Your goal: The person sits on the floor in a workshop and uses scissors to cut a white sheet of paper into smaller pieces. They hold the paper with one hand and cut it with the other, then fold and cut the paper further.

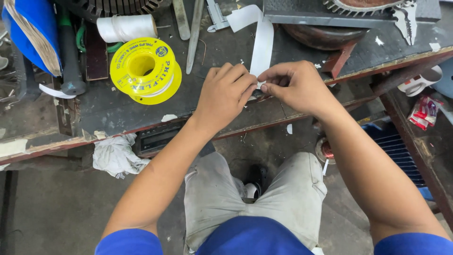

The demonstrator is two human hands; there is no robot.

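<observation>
My left hand [225, 92] and my right hand [293, 85] meet at the near end of a long white paper strip [261, 42] lying on the dark workbench [108, 106]. Both pinch that end between fingers and thumbs. The strip runs away from me and curls over at its far end. What lies under my fingers is hidden.
A yellow empty wire spool [145, 70] and a roll of white string [126, 28] sit left of my hands. A metal file [194, 35], a black-handled hammer [70, 56], a blue folder [33, 33] and motor parts [325, 35] crowd the bench. A rag [115, 156] hangs below.
</observation>
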